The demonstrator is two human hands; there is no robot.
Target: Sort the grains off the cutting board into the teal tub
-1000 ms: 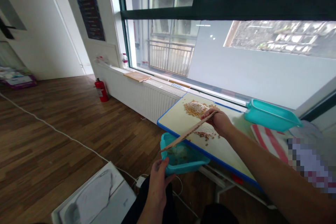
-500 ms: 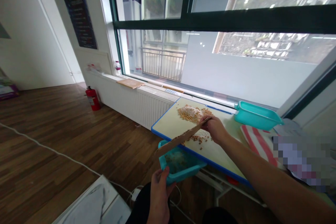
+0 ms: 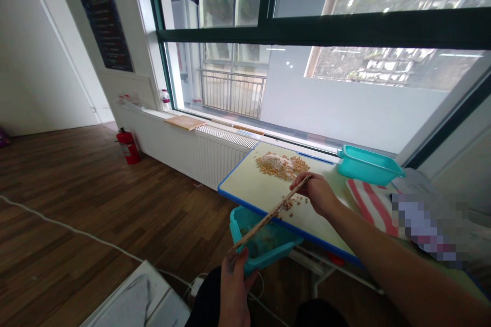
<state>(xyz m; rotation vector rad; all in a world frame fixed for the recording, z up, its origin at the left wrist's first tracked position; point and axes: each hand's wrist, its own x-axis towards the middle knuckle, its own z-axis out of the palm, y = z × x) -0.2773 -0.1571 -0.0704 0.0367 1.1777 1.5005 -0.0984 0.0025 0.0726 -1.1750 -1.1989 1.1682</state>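
My right hand (image 3: 313,191) is closed on the upper end of a thin brown strip of cardboard (image 3: 264,221), seen nearly edge-on. The strip slants down over the table's blue edge and across a teal plastic bin (image 3: 278,254). Its lower end comes close to my left hand (image 3: 235,283), which grips the bin's near-left rim; whether it also touches the strip I cannot tell. The bin sits just below the table edge, with some loose bits inside. A pile of tan beans mixed with white grains (image 3: 278,164) lies on the tabletop, and a few scattered beans (image 3: 288,205) lie near the edge.
A second teal bin (image 3: 370,165) stands by the window, beside a red-and-white striped cloth (image 3: 372,207). A radiator (image 3: 209,156) runs under the sill. A white cable (image 3: 76,230) crosses the floor, and a fire extinguisher (image 3: 128,146) stands by the wall.
The cardboard has turned more edge-on and its lower end has come down towards my left hand. Fewer beans show near the table edge. My left hand still grips the bin.
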